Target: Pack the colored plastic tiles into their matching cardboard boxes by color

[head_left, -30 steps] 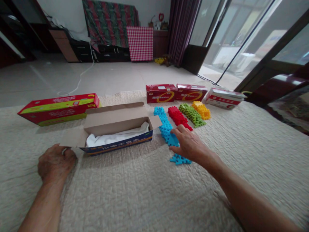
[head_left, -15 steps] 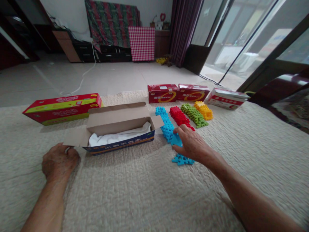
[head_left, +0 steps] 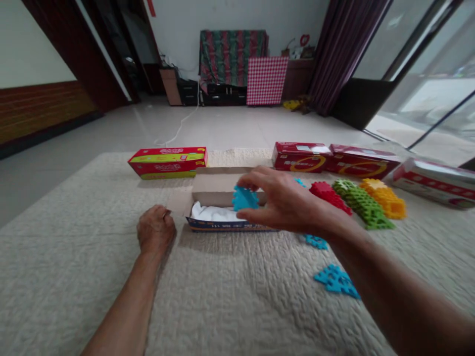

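Observation:
My right hand [head_left: 284, 200] pinches a blue plastic snowflake piece [head_left: 245, 199] and holds it over the open cardboard box [head_left: 215, 187], which has white cloth [head_left: 211, 213] inside. My left hand [head_left: 156, 231] rests as a loose fist on the blanket, touching the box's left flap. Two loose blue pieces [head_left: 337, 280] lie on the blanket under my right forearm. Rows of red pieces [head_left: 329, 195], green pieces [head_left: 359, 203] and yellow pieces [head_left: 384, 199] lie to the right.
A red and yellow carton [head_left: 167, 162] lies behind the open box at the left. Two red cartons [head_left: 302, 157] and a white and red one [head_left: 430, 182] line the far right edge of the cream quilted blanket [head_left: 237, 291]. Tiled floor and furniture are beyond.
My right hand has lifted a blue piece from the blue row and carried it left over the open box. The head has turned, shifting the view. My left hand stays at the flap.

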The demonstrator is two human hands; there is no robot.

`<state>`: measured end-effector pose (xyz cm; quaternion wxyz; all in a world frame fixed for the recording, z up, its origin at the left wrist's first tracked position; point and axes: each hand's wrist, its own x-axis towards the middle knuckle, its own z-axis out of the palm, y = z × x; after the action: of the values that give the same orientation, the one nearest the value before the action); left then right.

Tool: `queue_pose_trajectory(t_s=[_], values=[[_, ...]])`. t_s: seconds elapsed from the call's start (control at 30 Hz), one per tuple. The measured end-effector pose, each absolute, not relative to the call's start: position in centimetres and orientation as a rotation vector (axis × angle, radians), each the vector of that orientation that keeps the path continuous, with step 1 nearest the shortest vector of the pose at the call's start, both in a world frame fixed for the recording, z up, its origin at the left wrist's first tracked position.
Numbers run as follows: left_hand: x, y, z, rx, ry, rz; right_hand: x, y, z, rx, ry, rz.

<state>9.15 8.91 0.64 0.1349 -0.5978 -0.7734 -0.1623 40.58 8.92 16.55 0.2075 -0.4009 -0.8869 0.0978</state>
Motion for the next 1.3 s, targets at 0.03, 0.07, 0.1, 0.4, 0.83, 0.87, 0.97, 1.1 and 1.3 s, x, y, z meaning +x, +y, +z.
queue_pose_trajectory(t_s=[0.03, 0.07, 0.1, 0.4, 0.83, 0.87, 0.97, 1.1, 1.3], values=[[9.1, 8.9, 0.5, -1.734, -2.229, -0.485, 39.2, 9.8, 16.4, -1.080, -2.518, 0.323], [9.1, 8.9, 0.3, -1.732, -2.216, -0.510, 38.1, 10.5, 16.1, -1.057, -2.556, 0.347], [9.0, 9.0, 0.1, -1.727, -2.203, -0.540, 37.2, 11.2, 15.8, -1.041, -2.585, 0.348], [8.7, 9.3, -0.8, -1.696, -2.173, -0.688, 33.4, 12.6, 13.9, -1.035, -2.791, 0.165], [8.9, 9.1, -0.5, -1.697, -2.205, -0.693, 38.0, 9.0, 12.8, -1.119, -2.707, 0.206], [8.9, 9.1, -0.4, -1.705, -2.206, -0.687, 38.6, 8.6, 12.5, -1.131, -2.716, 0.221], [8.9, 9.1, -0.3, -1.732, -2.213, -0.669, 39.5, 7.9, 11.6, -1.132, -2.736, 0.260], [9.0, 9.0, -0.1, -1.718, -2.229, -0.673, 39.2, 7.7, 11.2, -1.143, -2.779, 0.303], [9.2, 8.6, 0.5, -1.796, -2.274, -0.790, 39.9, 6.5, 11.6, -1.097, -2.766, 0.350]])
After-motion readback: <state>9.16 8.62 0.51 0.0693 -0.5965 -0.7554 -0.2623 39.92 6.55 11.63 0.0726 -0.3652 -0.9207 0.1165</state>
